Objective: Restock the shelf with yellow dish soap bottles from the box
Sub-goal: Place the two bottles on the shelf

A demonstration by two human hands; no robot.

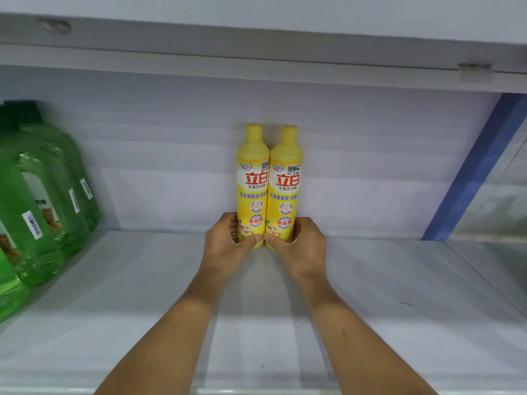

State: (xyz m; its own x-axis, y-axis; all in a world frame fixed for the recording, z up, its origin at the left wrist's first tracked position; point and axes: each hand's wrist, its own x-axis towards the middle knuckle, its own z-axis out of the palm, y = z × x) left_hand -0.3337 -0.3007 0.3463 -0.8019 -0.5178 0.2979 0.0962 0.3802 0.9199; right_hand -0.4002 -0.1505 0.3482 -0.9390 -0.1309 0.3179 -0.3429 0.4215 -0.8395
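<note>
Two yellow soap bottles (pixel 269 183) stand together at the back of the shelf (pixel 399 280). The left hand (pixel 228 243) and right hand (pixel 302 243) each hold one. Lots of room is left; the box is not in view.

Left hand (pixel 228 240): grips base of left yellow bottle (pixel 252 178).
Right hand (pixel 305 243): grips base of right yellow bottle (pixel 286 181).
Bottles: upright, touching, at shelf (pixel 399 280) rear.
Green bottles (pixel 42 195): far left.

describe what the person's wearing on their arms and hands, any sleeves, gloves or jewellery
Nothing is worn that shows. The left forearm and right forearm are bare down to the frame's lower edge, with no sleeves in view. The left hand and right hand have no gloves, and no watch, bracelet or ring is visible.
</note>
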